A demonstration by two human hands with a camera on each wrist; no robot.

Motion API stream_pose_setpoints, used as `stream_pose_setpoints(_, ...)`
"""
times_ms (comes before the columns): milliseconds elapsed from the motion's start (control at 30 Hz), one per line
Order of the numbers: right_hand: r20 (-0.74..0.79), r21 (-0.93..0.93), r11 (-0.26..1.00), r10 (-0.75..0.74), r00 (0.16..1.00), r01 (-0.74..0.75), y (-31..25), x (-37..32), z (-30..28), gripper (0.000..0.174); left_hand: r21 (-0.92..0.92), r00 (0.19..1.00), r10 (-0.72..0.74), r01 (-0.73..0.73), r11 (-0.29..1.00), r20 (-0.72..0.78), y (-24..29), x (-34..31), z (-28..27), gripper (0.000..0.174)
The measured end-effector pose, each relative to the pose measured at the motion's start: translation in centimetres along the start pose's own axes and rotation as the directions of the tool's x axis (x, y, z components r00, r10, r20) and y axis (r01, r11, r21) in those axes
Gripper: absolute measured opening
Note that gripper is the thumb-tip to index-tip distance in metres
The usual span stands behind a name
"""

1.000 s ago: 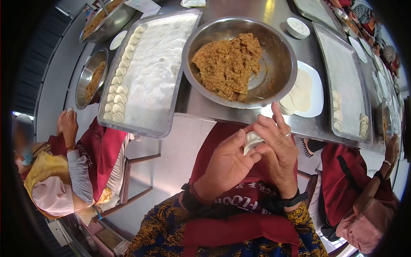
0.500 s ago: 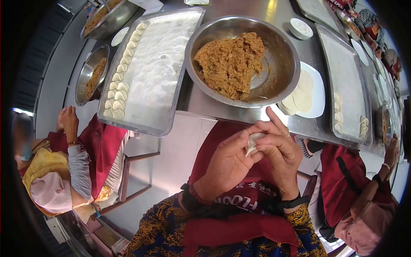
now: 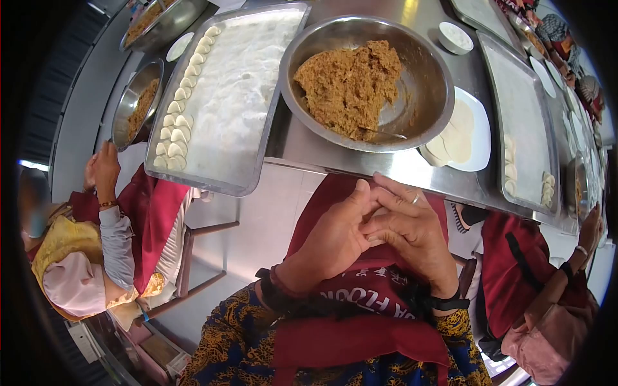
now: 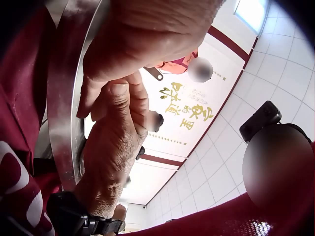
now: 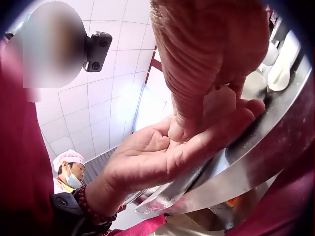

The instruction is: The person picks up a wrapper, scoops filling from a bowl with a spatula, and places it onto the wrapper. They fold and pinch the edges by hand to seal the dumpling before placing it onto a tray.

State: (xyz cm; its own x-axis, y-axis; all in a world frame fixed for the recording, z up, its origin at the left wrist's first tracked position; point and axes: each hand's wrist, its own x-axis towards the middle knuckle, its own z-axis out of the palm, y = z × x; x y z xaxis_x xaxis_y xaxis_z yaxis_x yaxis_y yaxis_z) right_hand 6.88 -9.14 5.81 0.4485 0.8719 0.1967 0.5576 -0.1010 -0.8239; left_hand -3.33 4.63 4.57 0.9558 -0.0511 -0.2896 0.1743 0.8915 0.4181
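My left hand [image 3: 331,231], with a beaded bracelet at its wrist, and my right hand [image 3: 412,235], with a ring, meet in front of the apron near the table edge. Between their fingers they hold a small folded dumpling [image 5: 220,102]. A smooth pale part of it shows in the right wrist view; the hands hide it in the head view. The right thumb and fingers press on it over the left fingers. Just beyond the hands stands a steel bowl [image 3: 444,112] of brown minced filling [image 3: 351,87], with a utensil handle [image 3: 386,133] inside.
At left, a floured tray [image 3: 248,151] carries rows of folded dumplings [image 3: 177,138]. Right of the bowl lies a white plate [image 3: 479,145] with round wrappers [image 3: 457,132]. Behind it are a small white bowl [image 3: 456,38] and another tray [image 3: 524,109]. People sit on both sides.
The dumpling, visible between the hands before, is now covered by them in the head view. The right hand has turned and closed over the left fingers. The head view has shifted slightly.
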Motion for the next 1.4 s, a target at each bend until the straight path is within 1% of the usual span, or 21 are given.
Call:
stream_pose_setpoints(200, -0.013, 0.004, 1.0, 0.007, 1.0, -0.007, 0.4, -0.3, 0.5, 0.016, -0.026, 0.998, -0.039, 0.038, 0.999, -0.041, 0.1, -0.1, 0.4, 0.059)
stream_pose_setpoints(267, -0.064, 0.158, 0.982, 0.113, 0.992, -0.102, 0.0, -0.3, 0.6, 0.017, -0.026, 0.998, -0.032, 0.031, 0.999, -0.05, 0.1, 0.0, 0.0, 0.06)
stream_pose_setpoints(300, -0.062, 0.157, 0.982, 0.113, 0.992, -0.102, 0.0, -0.4, 0.5, 0.017, -0.049, 0.998, -0.038, 0.036, 0.998, -0.051, 0.1, 0.0, -0.1, 0.062)
stream_pose_setpoints(367, -0.119, 0.313, 0.937, 0.203, 0.972, -0.157, 0.1, -0.5, 0.4, 0.018, -0.072, 0.998, -0.042, 0.038, 0.997, -0.053, 0.2, 0.0, -0.3, 0.064)
stream_pose_setpoints(467, -0.11, 0.295, 0.95, 0.143, 0.984, -0.105, 1.1, -0.7, 0.8, 0.018, -0.132, 0.998, -0.063, 0.06, 0.989, -0.017, 0.2, 0.1, -0.2, 0.061)
stream_pose_setpoints(533, -0.119, 0.297, 0.949, 0.149, 0.982, -0.108, 1.2, -0.8, 1.0, 0.017, -0.135, 0.994, -0.081, 0.071, 0.988, -0.069, 0.3, 0.0, 0.2, 0.064)
stream_pose_setpoints(700, -0.14, 0.304, 0.947, 0.149, 0.979, -0.101, 1.2, -0.9, 1.1, 0.017, -0.133, 0.997, -0.072, 0.067, 0.989, -0.033, 0.2, 0.0, -0.4, 0.066)
stream_pose_setpoints(767, -0.185, 0.428, 0.886, 0.28, 0.942, -0.179, 0.7, -0.7, 1.1, 0.016, -0.126, 0.998, -0.056, 0.054, 0.991, -0.011, 0.2, 0.0, -0.4, 0.066)
stream_pose_setpoints(833, -0.204, 0.42, 0.894, 0.259, 0.944, -0.154, 0.9, -0.7, 1.2, 0.017, -0.221, 0.995, -0.034, 0.014, 0.975, -0.09, 0.1, 0.1, -0.1, 0.071)
stream_pose_setpoints(900, -0.228, 0.411, 0.902, 0.242, 0.943, -0.132, 1.2, -0.7, 1.3, 0.017, -0.247, 0.994, -0.028, 0.001, 0.969, -0.105, 0.0, 0.2, 0.0, 0.07)
stream_pose_setpoints(967, -0.241, 0.366, 0.929, 0.148, 0.959, -0.051, 1.6, -0.8, 1.4, 0.018, -0.273, 0.992, -0.022, -0.013, 0.962, -0.122, -0.3, 0.3, 0.1, 0.069)
stream_pose_setpoints(1033, -0.246, 0.378, 0.924, 0.151, 0.957, -0.049, 1.4, -0.8, 1.4, 0.018, -0.275, 0.983, -0.009, -0.043, 0.961, -0.185, -0.5, 0.4, 0.3, 0.066)
stream_pose_setpoints(1067, -0.251, 0.389, 0.92, 0.155, 0.956, -0.047, 1.3, -0.8, 1.3, 0.017, -0.274, 0.983, -0.009, -0.043, 0.961, -0.184, -0.6, 0.4, 0.3, 0.066)
stream_pose_setpoints(1100, -0.251, 0.389, 0.92, 0.155, 0.955, -0.047, 1.4, -0.7, 1.4, 0.017, -0.29, 0.99, 0.012, -0.052, 0.956, -0.14, -0.6, 0.4, 0.4, 0.064)
stream_pose_setpoints(1167, -0.312, 0.284, 0.959, 0.084, 0.946, 0.009, 1.5, -0.7, 1.5, 0.02, -0.306, 0.995, 0.033, -0.061, 0.95, -0.095, -0.7, 0.4, 0.2, 0.062)
stream_pose_setpoints(1200, -0.313, 0.283, 0.959, 0.083, 0.946, 0.009, 1.2, -0.5, 1.6, 0.02, -0.309, 0.996, 0.028, -0.053, 0.949, -0.083, -0.8, 0.4, -0.2, 0.061)
stream_pose_setpoints(1267, -0.407, 0.305, 0.951, 0.178, 0.896, -0.05, 0.2, -0.1, 1.8, 0.027, -0.313, 0.997, 0.025, -0.046, 0.949, -0.071, -0.9, 0.4, -0.1, 0.06)
stream_pose_setpoints(1300, -0.408, 0.305, 0.951, 0.177, 0.896, -0.049, 0.5, -0.2, 1.8, 0.027, -0.345, 0.99, 0.037, -0.082, 0.935, -0.134, -0.9, 0.5, 0.3, 0.06)
stream_pose_setpoints(1333, -0.359, 0.232, 0.972, 0.108, 0.927, -0.023, 1.0, -0.5, 1.6, 0.032, -0.374, 0.979, 0.046, -0.119, 0.92, -0.198, -1.0, 0.5, 0.6, 0.061)
stream_pose_setpoints(1367, -0.303, 0.16, 0.987, 0.042, 0.952, 0.008, 1.4, -0.7, 1.5, 0.037, -0.374, 0.979, 0.044, -0.117, 0.92, -0.197, -1.1, 0.5, 0.6, 0.061)
stream_pose_setpoints(1400, -0.304, 0.16, 0.987, 0.042, 0.952, 0.007, 1.6, -0.8, 1.4, 0.037, -0.374, 0.982, 0.05, -0.116, 0.92, -0.181, -1.2, 0.5, 0.7, 0.061)
